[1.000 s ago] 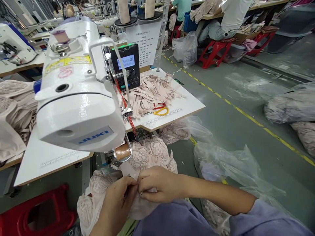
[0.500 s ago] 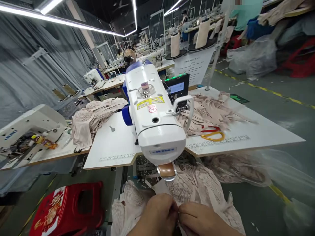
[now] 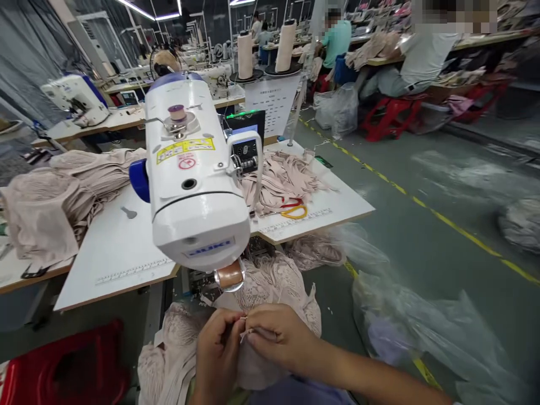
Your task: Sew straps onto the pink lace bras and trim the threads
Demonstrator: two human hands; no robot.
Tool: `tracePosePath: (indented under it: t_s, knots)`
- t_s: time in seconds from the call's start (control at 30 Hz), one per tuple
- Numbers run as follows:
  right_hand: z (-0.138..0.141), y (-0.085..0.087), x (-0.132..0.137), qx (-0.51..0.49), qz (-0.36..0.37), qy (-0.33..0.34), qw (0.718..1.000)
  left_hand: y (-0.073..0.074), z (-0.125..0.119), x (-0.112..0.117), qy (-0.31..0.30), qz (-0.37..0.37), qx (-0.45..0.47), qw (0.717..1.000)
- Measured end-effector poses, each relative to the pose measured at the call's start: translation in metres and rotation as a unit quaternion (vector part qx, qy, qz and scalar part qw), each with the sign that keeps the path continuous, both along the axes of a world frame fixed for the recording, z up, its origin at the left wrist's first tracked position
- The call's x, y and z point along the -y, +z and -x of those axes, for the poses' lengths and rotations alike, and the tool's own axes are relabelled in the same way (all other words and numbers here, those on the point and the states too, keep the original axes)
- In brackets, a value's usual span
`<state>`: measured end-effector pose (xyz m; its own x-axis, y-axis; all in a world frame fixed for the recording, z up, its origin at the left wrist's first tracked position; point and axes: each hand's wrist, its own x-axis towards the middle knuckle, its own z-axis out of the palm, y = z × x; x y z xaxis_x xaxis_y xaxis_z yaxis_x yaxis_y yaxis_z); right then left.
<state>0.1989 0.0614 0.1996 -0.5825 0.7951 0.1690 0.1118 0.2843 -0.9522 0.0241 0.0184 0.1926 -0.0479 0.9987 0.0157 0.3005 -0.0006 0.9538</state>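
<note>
Below the head of a white sewing machine [image 3: 198, 219], my left hand [image 3: 219, 346] and my right hand [image 3: 284, 337] meet, each closed in a pinch. Between their fingertips is the thin edge of a pale pink garment [image 3: 259, 368], which hangs down toward my lap. A small loose end shows at the pinch; its exact shape is too small to tell. More pale pink lace garments [image 3: 274, 287] lie just behind my hands, and another bunch [image 3: 171, 337] sits to the left of them.
Pink fabric strips [image 3: 282, 174] and yellow-handled scissors [image 3: 295, 211] lie on the white table [image 3: 341, 205] at right. Stacked pink garments [image 3: 50, 191] are at left. A red stool [image 3: 67, 360] stands lower left. Plastic bags [image 3: 405, 320] lie on the floor; co-workers sit farther back.
My view has swung right, so the machine appears farther left and more floor and co-workers show. My hands have risen slightly, and the pinched pink fabric edge is now visible between them.
</note>
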Motion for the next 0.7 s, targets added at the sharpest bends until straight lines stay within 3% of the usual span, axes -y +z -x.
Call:
tracePosePath:
  t_s: [0.23, 0.5, 0.6, 0.7]
  knots:
    - [-0.004, 0.007, 0.001, 0.006, 0.018, -0.009, 1.000, -0.007, 0.002, -0.002, -0.018, -0.105, -0.119, 0.987]
    - [-0.005, 0.002, -0.008, 0.000, 0.070, -0.030, 0.997, -0.001, 0.002, -0.008, -0.044, -0.105, -0.106, 0.988]
    - [-0.010, 0.001, -0.016, 0.033, 0.025, -0.048, 0.998, 0.004, 0.005, -0.006, -0.028, -0.111, -0.139, 0.984]
    - [-0.015, 0.001, -0.025, 0.089, -0.084, -0.075, 0.990, 0.007, 0.007, -0.002, -0.034, -0.145, -0.176, 0.973]
